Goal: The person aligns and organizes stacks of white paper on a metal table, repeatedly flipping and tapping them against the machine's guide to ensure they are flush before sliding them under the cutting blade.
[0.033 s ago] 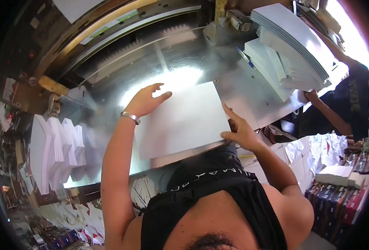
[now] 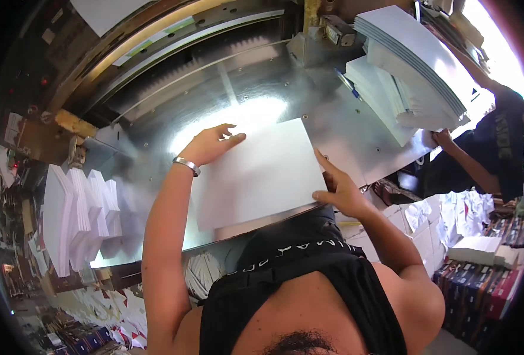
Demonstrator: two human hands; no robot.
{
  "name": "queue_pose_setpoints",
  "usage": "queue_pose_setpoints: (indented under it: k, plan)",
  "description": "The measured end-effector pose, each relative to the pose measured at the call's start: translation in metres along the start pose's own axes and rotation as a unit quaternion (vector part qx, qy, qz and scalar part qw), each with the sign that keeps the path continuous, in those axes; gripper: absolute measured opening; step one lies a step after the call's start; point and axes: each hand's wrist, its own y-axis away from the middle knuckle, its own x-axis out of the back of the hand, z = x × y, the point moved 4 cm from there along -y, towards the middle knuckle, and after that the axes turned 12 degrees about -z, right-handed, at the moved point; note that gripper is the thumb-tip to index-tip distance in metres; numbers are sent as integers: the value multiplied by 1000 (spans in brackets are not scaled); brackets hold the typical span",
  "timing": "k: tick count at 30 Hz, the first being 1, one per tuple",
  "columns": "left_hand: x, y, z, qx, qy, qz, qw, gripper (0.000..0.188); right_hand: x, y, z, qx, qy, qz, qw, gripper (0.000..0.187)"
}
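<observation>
A rectangular stack of white paper lies on the shiny metal table in front of me, near its front edge. My left hand is by the far left part of the stack. Its thumb and fingers are apart, with the thumb reaching over the paper. A silver bracelet circles that wrist. At the stack's right edge is my right hand, its fingers stretched along the side and its thumb apart from them, near the front corner. How firmly it touches the paper is hard to see.
Several white paper stacks stand at the table's left. Tall, fanned paper piles fill the far right, beside a blue pen. Another person's hand touches those piles. A long machine bar spans the back.
The paper's far right corner has shifted very slightly toward me, and my right hand's fingers have moved a little with it. My left hand is almost still.
</observation>
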Motion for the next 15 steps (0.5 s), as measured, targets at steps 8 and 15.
queue_pose_setpoints:
  k: [8,15]
  plan:
    - [-7,9,4,25,32,-57,998,70,19,7,-24,37,131,-26,990,99]
    - [20,133,68,-146,-188,254,937,76,22,-19,-33,15,205,-25,978,80]
